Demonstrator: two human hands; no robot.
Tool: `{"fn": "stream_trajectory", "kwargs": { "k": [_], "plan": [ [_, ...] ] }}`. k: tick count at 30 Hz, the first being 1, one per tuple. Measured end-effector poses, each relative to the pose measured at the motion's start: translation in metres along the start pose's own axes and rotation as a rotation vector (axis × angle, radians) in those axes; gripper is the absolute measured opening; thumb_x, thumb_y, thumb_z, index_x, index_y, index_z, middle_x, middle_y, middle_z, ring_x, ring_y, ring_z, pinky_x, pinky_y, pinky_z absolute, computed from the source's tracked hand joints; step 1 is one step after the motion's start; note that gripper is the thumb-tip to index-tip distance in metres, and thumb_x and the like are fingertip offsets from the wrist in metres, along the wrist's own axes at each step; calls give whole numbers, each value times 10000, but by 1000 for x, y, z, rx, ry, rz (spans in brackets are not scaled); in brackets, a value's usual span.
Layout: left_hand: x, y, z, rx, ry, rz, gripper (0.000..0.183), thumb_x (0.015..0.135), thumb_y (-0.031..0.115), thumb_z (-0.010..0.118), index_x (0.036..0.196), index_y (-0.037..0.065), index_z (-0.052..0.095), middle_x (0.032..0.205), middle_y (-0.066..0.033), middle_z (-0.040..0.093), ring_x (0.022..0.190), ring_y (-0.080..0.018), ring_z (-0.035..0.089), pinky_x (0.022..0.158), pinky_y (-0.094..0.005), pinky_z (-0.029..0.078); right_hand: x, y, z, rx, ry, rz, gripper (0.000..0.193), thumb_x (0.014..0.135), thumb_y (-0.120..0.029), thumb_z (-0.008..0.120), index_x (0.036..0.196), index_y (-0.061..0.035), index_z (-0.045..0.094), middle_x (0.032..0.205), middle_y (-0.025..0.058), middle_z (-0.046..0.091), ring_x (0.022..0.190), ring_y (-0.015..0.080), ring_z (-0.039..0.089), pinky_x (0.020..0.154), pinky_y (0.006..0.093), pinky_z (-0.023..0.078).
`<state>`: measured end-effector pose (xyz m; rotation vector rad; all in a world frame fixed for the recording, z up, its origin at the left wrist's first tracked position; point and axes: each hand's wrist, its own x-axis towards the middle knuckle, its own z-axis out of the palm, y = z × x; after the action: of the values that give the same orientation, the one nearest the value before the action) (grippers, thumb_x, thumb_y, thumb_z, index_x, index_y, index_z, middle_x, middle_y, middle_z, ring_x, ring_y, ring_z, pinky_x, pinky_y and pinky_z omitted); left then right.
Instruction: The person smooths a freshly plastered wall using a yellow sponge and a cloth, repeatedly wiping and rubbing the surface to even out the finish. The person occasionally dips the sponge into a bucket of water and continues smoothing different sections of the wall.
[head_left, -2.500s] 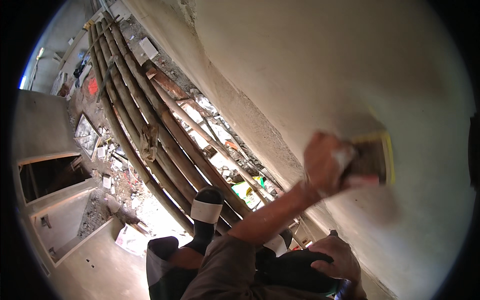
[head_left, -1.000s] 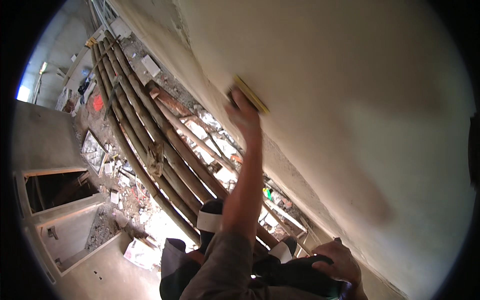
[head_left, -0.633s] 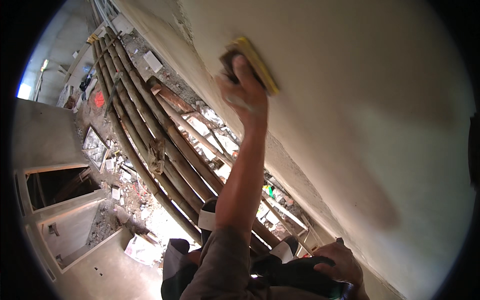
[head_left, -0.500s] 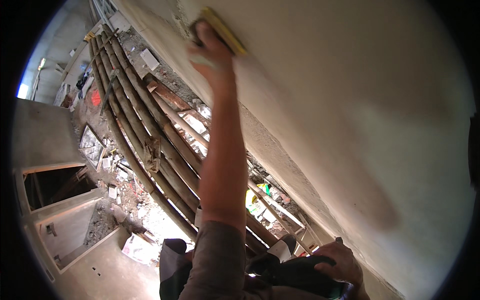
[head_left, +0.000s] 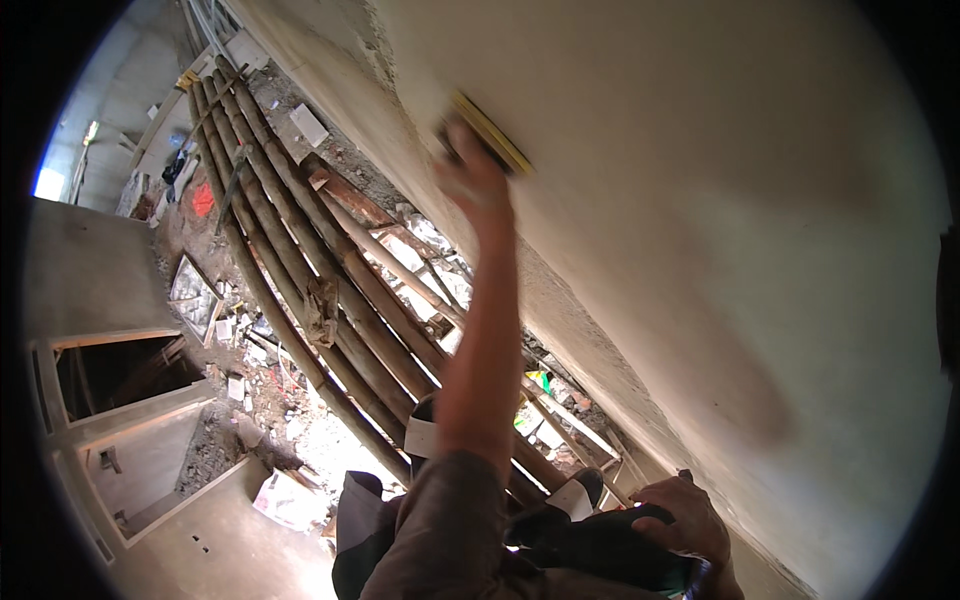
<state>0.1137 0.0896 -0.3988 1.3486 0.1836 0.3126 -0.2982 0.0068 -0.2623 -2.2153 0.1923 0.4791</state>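
My left arm reaches up to the plastered wall (head_left: 640, 220). My left hand (head_left: 474, 180) is closed round the dark handle of a plastering float (head_left: 494, 133) with a yellowish edge, its face against the wall; hand and float are slightly blurred. Low on the right, beside my dark-clothed leg (head_left: 600, 545), my right hand (head_left: 690, 518) has its fingers curled. A small dark tip pokes out above its knuckles; the rest of what it holds is hidden.
Long bamboo poles (head_left: 290, 240) run side by side below me, forming a platform under my feet. Rubble (head_left: 265, 365) and scraps cover the ground beneath. Framed openings (head_left: 125, 375) are at the left. A rough ledge (head_left: 600, 345) follows the wall's lower edge.
My left hand has moved the float down and to the right along the wall. The view has shifted slightly. My right hand stays in about the same place.
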Motion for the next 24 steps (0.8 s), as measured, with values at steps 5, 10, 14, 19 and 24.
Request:
{"fn": "stream_trajectory", "kwargs": {
  "k": [5, 10, 14, 19, 24],
  "plan": [
    [-59, 66, 36, 119, 67, 443, 650, 929, 536, 474, 918, -111, 542, 796, -199, 589, 733, -264, 617, 577, -353, 492, 4, -3, -8, 47, 1, 14, 354, 770, -317, 752, 996, -56, 674, 935, 88, 678, 873, 276, 640, 793, 373, 498],
    [25, 6, 5, -105, -4, -49, 571, 945, 460, 493, 1111, -84, 528, 960, -229, 622, 808, -279, 633, 654, -397, 541, -6, 2, -2, 52, 38, 52, 365, 767, -321, 756, 1009, -60, 674, 938, 94, 674, 881, 267, 639, 805, 375, 494],
    [-108, 0, 9, 32, 103, 26, 568, 944, 441, 452, 1067, -102, 570, 1038, -255, 614, 951, -284, 633, 773, -388, 525, 4, -7, -11, 0, -29, -4, 342, 774, -317, 751, 998, -68, 680, 942, 93, 673, 884, 270, 638, 801, 369, 499],
    [-38, 50, 19, 18, -77, -50, 575, 960, 435, 446, 1064, -124, 532, 1006, -241, 587, 837, -281, 608, 678, -397, 501, -10, 0, -7, 34, -1, 58, 332, 775, -324, 749, 989, -79, 685, 940, 88, 672, 885, 272, 635, 800, 373, 498],
    [-111, -25, 5, 185, 167, -112, 611, 941, 501, 468, 954, -105, 547, 885, -229, 595, 783, -268, 614, 702, -391, 506, -8, -7, -8, -6, -53, 33, 344, 794, -339, 730, 1009, -75, 680, 961, 79, 669, 918, 271, 624, 822, 371, 488]
  ]
}}
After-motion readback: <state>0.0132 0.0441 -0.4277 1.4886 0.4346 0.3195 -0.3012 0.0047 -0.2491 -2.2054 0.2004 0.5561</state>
